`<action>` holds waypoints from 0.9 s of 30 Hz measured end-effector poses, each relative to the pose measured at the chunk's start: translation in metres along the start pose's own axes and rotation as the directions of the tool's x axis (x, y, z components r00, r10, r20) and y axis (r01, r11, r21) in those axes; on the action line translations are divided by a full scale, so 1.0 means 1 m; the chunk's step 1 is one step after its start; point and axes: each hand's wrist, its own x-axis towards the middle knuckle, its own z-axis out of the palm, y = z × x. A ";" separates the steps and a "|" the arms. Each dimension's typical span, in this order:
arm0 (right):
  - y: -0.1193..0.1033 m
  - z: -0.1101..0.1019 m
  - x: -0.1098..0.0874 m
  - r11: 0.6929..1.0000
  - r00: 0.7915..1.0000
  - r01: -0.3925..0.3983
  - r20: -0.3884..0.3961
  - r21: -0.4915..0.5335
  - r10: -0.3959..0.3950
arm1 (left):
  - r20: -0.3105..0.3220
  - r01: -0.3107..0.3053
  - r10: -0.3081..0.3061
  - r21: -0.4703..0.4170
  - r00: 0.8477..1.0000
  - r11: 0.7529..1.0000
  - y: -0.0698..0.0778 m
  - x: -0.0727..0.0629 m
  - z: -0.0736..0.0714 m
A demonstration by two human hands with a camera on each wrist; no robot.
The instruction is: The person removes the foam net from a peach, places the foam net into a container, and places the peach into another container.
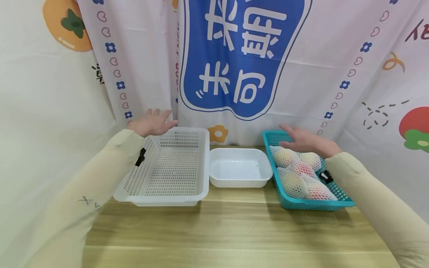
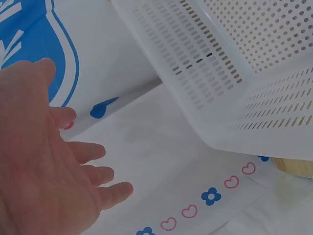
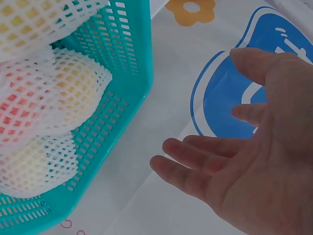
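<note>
My left hand (image 1: pixel 152 123) hovers over the far left corner of a white perforated basket (image 1: pixel 204 167), fingers spread and holding nothing. In the left wrist view the same hand (image 2: pixel 54 152) shows its palm, apart from the basket wall (image 2: pixel 181 63). On the right side, my right hand (image 1: pixel 303 140) is above the far part of a teal basket (image 1: pixel 285 199), also with straight fingers and nothing in them. Several round fruits (image 1: pixel 292 183) in white foam nets lie in that basket, some yellowish, some red. The right wrist view shows the hand (image 3: pixel 244 142) beside the teal rim (image 3: pixel 146 73).
Between the two baskets stands a shallow white tub (image 1: pixel 239 183) with bare insides. All three sit toward the back of a wooden table (image 1: pixel 234 227). A printed white cloth (image 1: pixel 147 56) hangs close behind them and at both sides.
</note>
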 end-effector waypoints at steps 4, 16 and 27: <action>-0.001 0.008 -0.007 1.000 0.999 -0.004 0.032 0.029 0.003 | -0.033 -0.041 0.041 0.002 0.999 0.999 -0.001 0.000 0.005; 0.007 0.029 -0.021 0.998 0.998 -0.011 0.065 0.064 0.007 | -0.073 -0.109 0.108 0.000 0.991 0.994 -0.002 -0.008 0.023; 0.010 0.043 -0.033 0.996 0.996 0.020 0.082 0.083 -0.027 | -0.083 -0.168 0.166 -0.014 0.983 0.986 0.019 -0.015 0.032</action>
